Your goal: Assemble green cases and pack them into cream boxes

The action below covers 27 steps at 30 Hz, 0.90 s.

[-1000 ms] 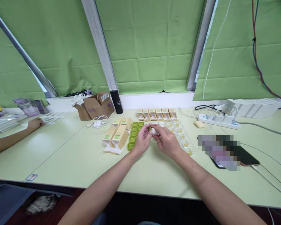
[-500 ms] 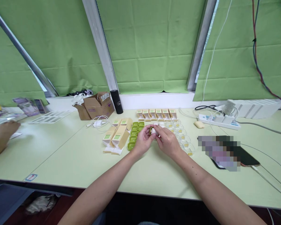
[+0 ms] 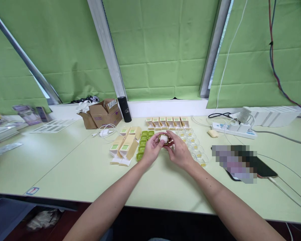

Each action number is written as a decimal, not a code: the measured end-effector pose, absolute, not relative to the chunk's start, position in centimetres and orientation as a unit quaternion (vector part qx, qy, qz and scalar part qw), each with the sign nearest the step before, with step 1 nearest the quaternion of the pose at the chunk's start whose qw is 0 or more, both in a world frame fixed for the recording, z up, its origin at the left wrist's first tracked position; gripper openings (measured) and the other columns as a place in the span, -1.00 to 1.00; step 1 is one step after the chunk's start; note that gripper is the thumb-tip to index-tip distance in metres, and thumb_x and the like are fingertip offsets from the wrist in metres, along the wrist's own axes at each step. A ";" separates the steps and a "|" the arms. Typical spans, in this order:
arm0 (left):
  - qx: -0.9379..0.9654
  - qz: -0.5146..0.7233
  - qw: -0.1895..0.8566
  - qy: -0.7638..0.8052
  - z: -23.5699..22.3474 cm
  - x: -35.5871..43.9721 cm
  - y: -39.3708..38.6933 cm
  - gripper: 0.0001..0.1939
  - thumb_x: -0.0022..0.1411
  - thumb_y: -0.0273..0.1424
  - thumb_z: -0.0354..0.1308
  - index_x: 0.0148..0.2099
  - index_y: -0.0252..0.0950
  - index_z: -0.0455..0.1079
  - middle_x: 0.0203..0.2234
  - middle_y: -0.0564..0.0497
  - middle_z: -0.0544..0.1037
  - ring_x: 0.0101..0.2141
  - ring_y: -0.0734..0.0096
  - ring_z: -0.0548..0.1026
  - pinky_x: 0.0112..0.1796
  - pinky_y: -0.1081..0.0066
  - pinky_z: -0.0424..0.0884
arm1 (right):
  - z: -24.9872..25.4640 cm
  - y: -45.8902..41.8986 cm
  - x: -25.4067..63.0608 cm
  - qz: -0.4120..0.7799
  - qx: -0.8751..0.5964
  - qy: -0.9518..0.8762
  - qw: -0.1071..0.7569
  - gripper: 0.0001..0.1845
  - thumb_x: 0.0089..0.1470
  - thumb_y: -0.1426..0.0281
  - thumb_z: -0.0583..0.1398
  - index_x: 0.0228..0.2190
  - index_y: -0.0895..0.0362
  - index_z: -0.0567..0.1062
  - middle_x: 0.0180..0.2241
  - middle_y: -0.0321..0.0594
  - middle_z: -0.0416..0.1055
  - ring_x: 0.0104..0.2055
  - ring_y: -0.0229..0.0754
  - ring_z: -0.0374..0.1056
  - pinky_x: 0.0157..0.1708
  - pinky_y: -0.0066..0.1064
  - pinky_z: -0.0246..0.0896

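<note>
Between my hands is a small rounded-square white block (image 3: 164, 139) seated in an olive-green shell, its rim dark and yellowish. My left hand (image 3: 152, 149) is closed around the shell's left side, with the thumb on the white face. My right hand (image 3: 180, 150) grips the opposite side with bent fingers. Just left of my hands, olive-green square shells (image 3: 140, 156) stand in two columns, partly covered by my left hand. Beside my right hand lie rows of clear plastic cups (image 3: 196, 147) with yellow spots. What lies directly behind my hands is hidden.
Cream cartons with green labels stand at left (image 3: 127, 147) and in a back row (image 3: 167, 123). A cardboard box (image 3: 105, 113) and black bottle (image 3: 124, 109) are behind. To the right are phones (image 3: 261, 164), a power strip (image 3: 233, 130), cables and a beige piece (image 3: 212, 133).
The white block and shell have turned so the white face points up toward me. My right fingers have shifted to the side of it. Another person's hand at far left has left view.
</note>
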<state>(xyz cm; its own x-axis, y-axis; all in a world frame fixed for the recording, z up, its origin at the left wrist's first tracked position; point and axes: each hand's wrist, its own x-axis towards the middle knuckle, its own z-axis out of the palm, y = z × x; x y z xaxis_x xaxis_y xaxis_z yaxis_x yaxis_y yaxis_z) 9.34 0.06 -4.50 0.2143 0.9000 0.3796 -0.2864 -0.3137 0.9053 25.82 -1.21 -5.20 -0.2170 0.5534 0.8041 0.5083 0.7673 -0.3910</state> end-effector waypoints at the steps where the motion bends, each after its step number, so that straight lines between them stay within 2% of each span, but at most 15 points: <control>1: 0.575 0.564 0.529 0.267 -4.4 9.3 0.1 -0.36 0.24 -0.07 0.42 0.21 -0.34 0.41 0.04 -0.25 0.63 -0.01 0.13 0.64 -0.03 0.26 0.60 | -5.2 -1.2 25.8 0.035 -0.341 -0.773 0.534 -0.34 0.28 0.49 0.16 0.35 0.07 0.17 0.10 0.05 0.52 -0.15 -0.01 0.53 -0.11 -0.07 0.57; 5: 0.570 0.556 0.539 0.275 -4.3 9.2 0.3 -0.32 0.21 -0.04 0.43 0.21 -0.36 0.42 -0.03 -0.23 0.65 -0.18 0.22 0.65 -0.22 0.33 0.61 | -5.0 -1.2 25.7 0.090 -0.356 -0.752 0.548 -0.42 0.27 0.46 0.18 0.28 0.05 0.26 0.06 0.00 0.55 -0.24 -0.10 0.54 -0.13 -0.12 0.56; 10: 0.594 0.540 0.521 0.289 -3.9 8.8 0.0 -0.29 0.22 -0.06 0.42 0.26 -0.37 0.40 -0.08 -0.22 0.66 -0.35 0.33 0.62 -0.45 0.45 0.47 | -4.5 -1.4 25.7 0.162 -0.345 -0.733 0.563 -0.51 0.24 0.42 0.21 0.18 0.04 0.37 0.05 -0.05 0.55 -0.20 -0.12 0.54 -0.16 -0.19 0.56; 13: 0.615 0.528 0.506 0.293 -3.7 8.4 -0.2 -0.29 0.29 -0.06 0.35 0.33 -0.34 0.34 -0.14 -0.17 0.66 -0.43 0.40 0.60 -0.49 0.48 0.41 | -4.1 -1.3 25.7 0.255 -0.343 -0.684 0.591 -0.57 0.24 0.29 0.26 0.12 0.05 0.43 -0.02 -0.07 0.58 -0.20 -0.13 0.54 -0.17 -0.21 0.56; 16: 0.632 0.550 0.449 0.311 -3.8 8.1 -0.1 -0.42 0.38 -0.09 0.26 0.30 -0.28 0.36 -0.07 -0.18 0.65 -0.37 0.39 0.61 -0.35 0.42 0.48 | -3.5 -1.0 25.8 0.382 -0.351 -0.598 0.610 -0.51 0.17 0.08 0.34 0.03 0.08 0.48 -0.20 -0.13 0.62 -0.31 -0.14 0.54 -0.27 -0.25 0.55; 18: 0.654 0.570 0.377 0.325 -4.0 7.8 0.0 -0.50 0.41 -0.16 0.24 0.28 -0.24 0.37 0.04 -0.22 0.61 -0.13 0.23 0.64 -0.18 0.34 0.51 | -3.1 -0.7 26.0 0.457 -0.355 -0.546 0.606 -0.40 0.07 -0.04 0.40 -0.04 0.11 0.52 -0.34 -0.18 0.62 -0.43 -0.15 0.52 -0.36 -0.26 0.53; 21: 0.716 0.564 0.232 0.339 -3.9 7.6 -0.1 -0.51 0.40 -0.31 0.24 0.33 -0.19 0.35 0.15 -0.22 0.55 0.17 0.06 0.49 0.08 0.17 0.43 | -2.7 -0.5 26.2 0.531 -0.355 -0.488 0.595 -0.34 -0.09 -0.12 0.46 -0.18 0.15 0.58 -0.45 -0.20 0.59 -0.47 -0.15 0.51 -0.41 -0.30 0.51; 24: 0.769 0.531 0.105 0.341 -3.7 7.6 -0.5 -0.51 0.39 -0.39 0.22 0.33 -0.15 0.38 0.17 -0.17 0.53 0.22 0.01 0.34 0.23 0.00 0.29 | -2.6 -0.5 26.2 0.571 -0.347 -0.465 0.582 -0.34 -0.14 -0.15 0.48 -0.29 0.17 0.60 -0.48 -0.20 0.57 -0.49 -0.17 0.49 -0.45 -0.35 0.47; 27: 0.795 0.502 0.040 0.337 -3.6 7.8 -0.7 -0.51 0.41 -0.39 0.20 0.35 -0.13 0.38 0.22 -0.15 0.49 0.24 -0.03 0.25 0.28 -0.08 0.22 | -2.6 -0.7 26.1 0.582 -0.343 -0.463 0.574 -0.36 -0.12 -0.16 0.47 -0.34 0.17 0.60 -0.48 -0.17 0.59 -0.51 -0.18 0.49 -0.47 -0.37 0.45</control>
<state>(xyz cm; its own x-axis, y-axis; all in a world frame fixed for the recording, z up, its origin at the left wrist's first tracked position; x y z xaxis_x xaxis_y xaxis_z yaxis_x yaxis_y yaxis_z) 7.77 -0.69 -3.61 0.2675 0.5765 0.7721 0.4966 -0.7692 0.4022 26.06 -0.71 -2.57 -0.1059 0.9855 0.1324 -0.3504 0.0877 -0.9325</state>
